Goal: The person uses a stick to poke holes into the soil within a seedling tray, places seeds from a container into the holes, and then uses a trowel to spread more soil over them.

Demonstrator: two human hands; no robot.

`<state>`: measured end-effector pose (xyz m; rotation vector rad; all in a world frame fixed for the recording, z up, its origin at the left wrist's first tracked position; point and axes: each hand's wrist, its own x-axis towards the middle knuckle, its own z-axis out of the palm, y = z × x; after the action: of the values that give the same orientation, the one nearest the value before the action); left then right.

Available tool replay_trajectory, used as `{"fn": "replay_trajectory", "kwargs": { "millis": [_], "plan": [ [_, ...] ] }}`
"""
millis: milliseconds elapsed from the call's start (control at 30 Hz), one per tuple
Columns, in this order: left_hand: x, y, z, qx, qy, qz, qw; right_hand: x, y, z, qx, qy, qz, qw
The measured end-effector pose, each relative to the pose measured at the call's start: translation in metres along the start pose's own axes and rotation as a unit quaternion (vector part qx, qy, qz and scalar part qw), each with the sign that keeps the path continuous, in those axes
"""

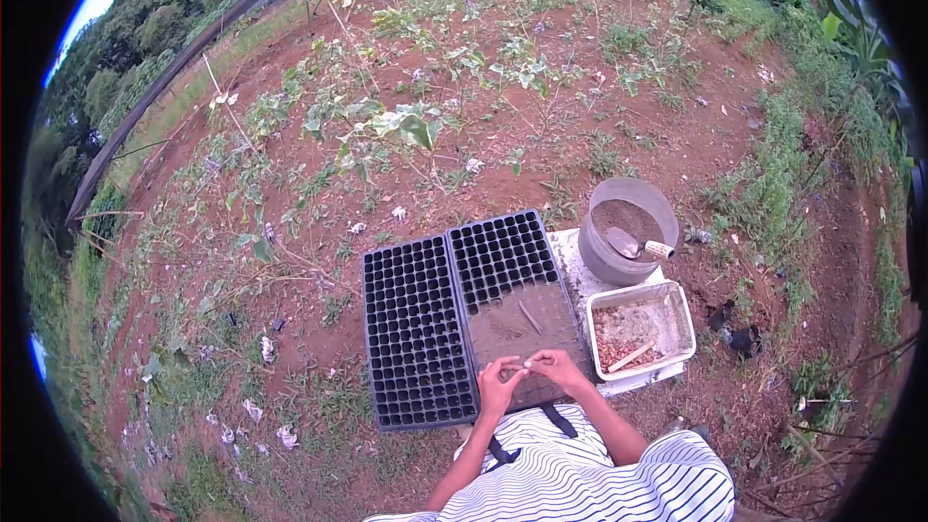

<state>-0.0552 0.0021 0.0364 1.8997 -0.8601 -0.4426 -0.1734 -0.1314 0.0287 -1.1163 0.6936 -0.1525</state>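
My left hand [501,380] and my right hand [556,368] meet above the soil-covered near part of the right seedling tray [498,329]. Fingertips of both hands are pinched close together around something small and pale, too tiny to make out. The far cells of this tray are black and unfilled. A short brown stick [531,317] lies on its soil. To the left, a second black tray [416,333] has empty cells throughout.
Right of the trays, a grey bucket [599,256] holds soil and a scoop [623,243]. Nearer stands a white basin [687,333] with reddish bits and a flat stick [631,356], on a white board [570,256]. Leafy plants [411,126] grow beyond the trays.
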Motion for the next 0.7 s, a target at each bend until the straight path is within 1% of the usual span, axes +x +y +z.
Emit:
{"fn": "replay_trajectory", "kwargs": {
  "millis": [67,300,367,400,500,533,600,667,700],
  "plan": [
    [-0.0007,-0.0005,0.0015,-0.019,-0.005,-0.024,1.000,-0.0005,0.0002,-0.0001,0.012,0.010,0.005,1.000],
    [-0.0005,-0.0061,-0.0005,-0.049,-0.030,-0.016,0.998,-0.0006,0.0000,-0.0026,0.031,-0.002,0.001,1.000],
    [-0.0008,-0.0060,-0.0008,-0.056,-0.018,-0.015,0.998,-0.0003,-0.0001,-0.0026,-0.015,0.004,0.011,1.000],
    [-0.0012,-0.0060,-0.0004,-0.065,-0.006,-0.013,0.998,0.0004,0.0015,-0.0037,-0.013,0.002,0.014,1.000],
    [-0.0016,-0.0067,-0.0010,-0.064,-0.008,-0.030,0.997,-0.0019,0.0010,-0.0027,0.034,-0.003,-0.005,0.999],
    [-0.0006,-0.0070,0.0006,-0.063,-0.009,-0.036,0.997,-0.0008,-0.0011,-0.0022,0.036,-0.005,0.001,0.999],
    [-0.0006,-0.0069,0.0032,-0.111,0.006,-0.049,0.993,-0.0014,0.0002,-0.0010,0.053,0.026,0.023,0.998],
    [0.0027,-0.0004,-0.0003,-0.107,-0.001,-0.070,0.992,0.0033,0.0042,-0.0025,0.062,0.022,0.037,0.997],
    [0.0040,-0.0039,-0.0001,-0.109,0.002,-0.044,0.993,0.0049,0.0007,-0.0024,0.061,0.018,0.073,0.995]
  ]
}}
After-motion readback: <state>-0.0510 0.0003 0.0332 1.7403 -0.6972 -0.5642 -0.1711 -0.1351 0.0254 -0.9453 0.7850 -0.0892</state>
